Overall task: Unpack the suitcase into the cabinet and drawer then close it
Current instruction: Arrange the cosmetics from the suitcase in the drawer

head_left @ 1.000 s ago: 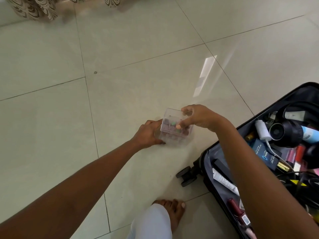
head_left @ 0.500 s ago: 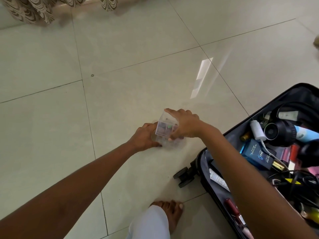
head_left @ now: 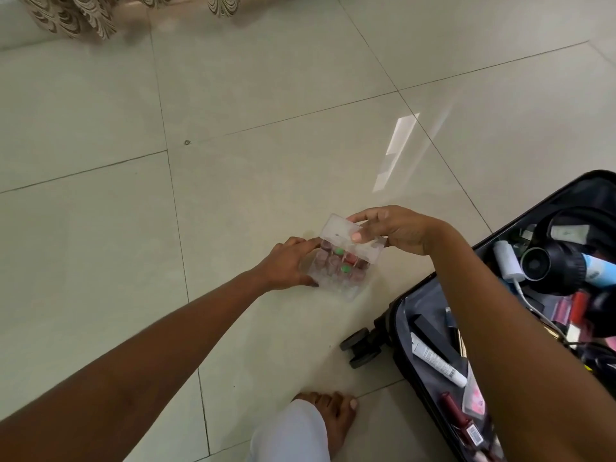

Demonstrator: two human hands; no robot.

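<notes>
A home room: glossy tiled floor (head_left: pixel 233 128), patterned curtain hem (head_left: pixel 73 18), open suitcase (head_left: pixel 416 328) of toiletries.

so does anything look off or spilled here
Nothing spilled. The clear box on the floor has its lid tilted up, pinched by the right hand while the left hand grips the box; suitcase contents lie jumbled.

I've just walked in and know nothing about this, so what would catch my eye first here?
In the middle, above the pale tiled floor, two bare hands hold a clear plastic box of small pink and green-capped tubes: the left hand grips its side and the right hand pinches its raised lid. At the right lies an open black suitcase, crammed with toiletries and a dark hair dryer.
</notes>
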